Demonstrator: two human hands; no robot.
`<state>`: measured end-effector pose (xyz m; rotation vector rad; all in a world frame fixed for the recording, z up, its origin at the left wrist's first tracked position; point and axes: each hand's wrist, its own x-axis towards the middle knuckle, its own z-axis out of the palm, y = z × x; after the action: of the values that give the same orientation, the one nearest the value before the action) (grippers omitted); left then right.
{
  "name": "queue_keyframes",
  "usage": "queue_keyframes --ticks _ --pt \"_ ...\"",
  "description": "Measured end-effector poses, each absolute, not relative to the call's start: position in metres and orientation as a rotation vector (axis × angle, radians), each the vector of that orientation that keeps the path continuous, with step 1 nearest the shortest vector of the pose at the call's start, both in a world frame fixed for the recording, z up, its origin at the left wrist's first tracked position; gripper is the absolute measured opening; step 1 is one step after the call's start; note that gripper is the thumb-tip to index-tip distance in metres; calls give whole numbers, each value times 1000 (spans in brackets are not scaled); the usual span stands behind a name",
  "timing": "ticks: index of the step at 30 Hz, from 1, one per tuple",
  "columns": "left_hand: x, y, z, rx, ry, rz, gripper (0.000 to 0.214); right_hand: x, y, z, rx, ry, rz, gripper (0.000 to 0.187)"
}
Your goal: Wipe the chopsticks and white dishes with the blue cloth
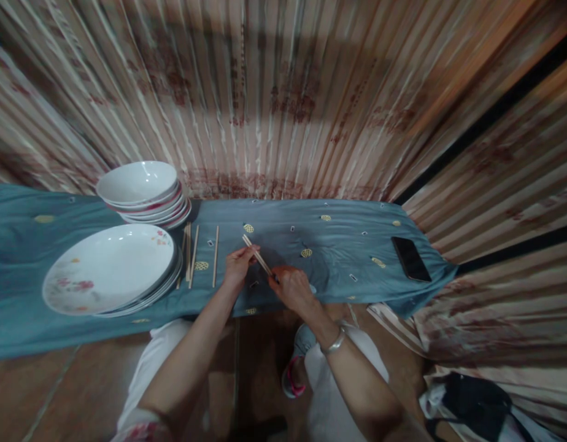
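Head view, and the pair of chopsticks (261, 258) sits between both hands over the blue cloth (283, 228), slanting away leftward: right hand (293, 287) wrapped round the near end, left hand (238, 268) pinching towards the far tips, forearms converging, left nearer the loose chopsticks (216, 256) beside the plates (118, 264).

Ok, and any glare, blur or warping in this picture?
Head view: dim light, with bright glints on the top bowl and top plate; head view: the curtain looks smeared and stretched toward the corners; head view: a soft shadow on the tablecloth near the right hand, the held chopsticks slightly soft yet discernible.
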<state>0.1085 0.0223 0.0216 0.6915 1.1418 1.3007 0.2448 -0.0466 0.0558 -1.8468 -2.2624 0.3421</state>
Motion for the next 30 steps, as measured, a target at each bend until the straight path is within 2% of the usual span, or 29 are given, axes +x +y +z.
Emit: queue_keyframes --ticks 12,20,30 --pt "118 20 20 714 996 1234 47 258 -42 52 -1948 -2221 240 16" --pt "132 16 4 820 919 1164 51 297 -24 60 -2239 -1998 173 22" --pt "132 -1 -15 1587 1047 1082 31 357 -4 61 -2652 -1632 114 30"
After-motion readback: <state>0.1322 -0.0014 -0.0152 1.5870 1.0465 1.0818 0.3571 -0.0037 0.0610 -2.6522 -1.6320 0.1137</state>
